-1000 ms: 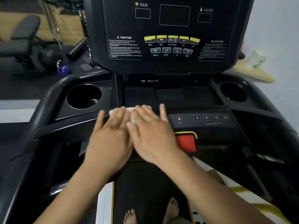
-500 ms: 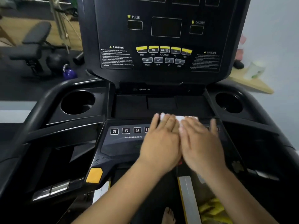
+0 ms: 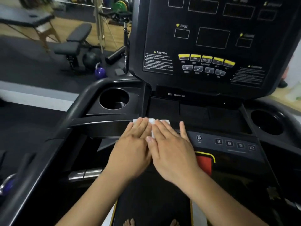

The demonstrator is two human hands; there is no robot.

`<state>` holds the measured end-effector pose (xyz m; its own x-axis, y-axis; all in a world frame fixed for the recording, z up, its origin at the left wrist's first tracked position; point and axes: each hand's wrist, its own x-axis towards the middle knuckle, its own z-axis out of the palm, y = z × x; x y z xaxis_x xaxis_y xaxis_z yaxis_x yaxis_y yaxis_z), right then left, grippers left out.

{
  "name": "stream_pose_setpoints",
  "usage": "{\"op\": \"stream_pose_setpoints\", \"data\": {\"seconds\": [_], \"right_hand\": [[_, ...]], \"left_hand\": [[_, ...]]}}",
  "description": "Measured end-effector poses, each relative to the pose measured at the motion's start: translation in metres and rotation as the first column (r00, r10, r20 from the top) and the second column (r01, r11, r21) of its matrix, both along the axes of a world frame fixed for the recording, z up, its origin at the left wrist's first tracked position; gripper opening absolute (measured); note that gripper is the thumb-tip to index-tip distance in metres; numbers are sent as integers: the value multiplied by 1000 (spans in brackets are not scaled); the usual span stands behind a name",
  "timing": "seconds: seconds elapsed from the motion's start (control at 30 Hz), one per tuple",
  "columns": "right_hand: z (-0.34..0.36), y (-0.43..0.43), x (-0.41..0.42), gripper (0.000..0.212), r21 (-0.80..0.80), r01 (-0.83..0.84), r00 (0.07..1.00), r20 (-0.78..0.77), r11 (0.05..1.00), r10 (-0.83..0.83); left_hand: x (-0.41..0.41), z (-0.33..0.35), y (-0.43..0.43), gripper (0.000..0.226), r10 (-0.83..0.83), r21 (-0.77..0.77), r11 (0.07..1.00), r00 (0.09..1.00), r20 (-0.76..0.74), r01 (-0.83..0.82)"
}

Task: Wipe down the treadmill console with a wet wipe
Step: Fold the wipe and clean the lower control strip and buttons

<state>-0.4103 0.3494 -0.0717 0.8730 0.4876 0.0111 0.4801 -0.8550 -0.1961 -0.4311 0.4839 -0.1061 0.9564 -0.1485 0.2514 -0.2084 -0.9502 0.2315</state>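
Pressing the wet wipe flat, both hands' fingers lie spread beside the left cup holder.

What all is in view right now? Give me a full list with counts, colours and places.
White wet wipe: 1, white, flat on the console ledge under both hands.
Black treadmill console panel: 1, black, upright ahead, yellow and grey buttons.
Round cup holders: 2, black, left and right of the console.
Numbered speed keys: 4, black, right of the hands.
Red stop button: 1, red with yellow edge, partly hidden by the right hand.
Purple kettlebell: 1, on the floor, left.
Black weight bench: 1, far left.
Left hand: flat on the wipe.
Right hand: flat on the wipe.
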Motion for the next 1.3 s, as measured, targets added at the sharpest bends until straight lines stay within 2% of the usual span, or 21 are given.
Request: {"op": "stream_pose_setpoints", "data": {"seconds": [0.2,0.37,0.47,0.6,0.7,0.87,0.97,1.1,1.3], "right_hand": [[-2,1,1,75,-42,21,1000,-5,999,-21],[-1,-3,7,78,-61,51,998,-19,997,-52],[-1,-11,-9,72,-70,59,997,-34,996,-62],[-1,-15,5,73,-32,123,992,-13,992,-123],[-2,-26,-15,72,-49,115,993,-21,992,-117],[1,-30,10,73,-18,171,985,-20,985,-171],[-3,-38,-2,73,-28,159,987,13,987,-158],[-1,-40,12,76,-16,179,984,-4,984,-179],[-5,-48,8,73,-35,187,982,10,982,-187]], "left_hand": [[4,2,4,55,-22,-79,997,1000,-6,22],[9,4,1,53,-13,31,999,999,52,12],[-4,1,-10,56,-30,15,999,1000,-6,30],[16,4,-16,57,-21,34,999,999,33,20],[-1,2,-24,55,-85,42,995,996,-21,86],[20,4,-31,56,-48,47,998,996,80,45],[5,6,-38,55,-83,57,995,997,11,82],[24,8,-41,57,-94,48,995,994,59,91],[26,6,-48,57,-122,60,991,992,16,120]]}}
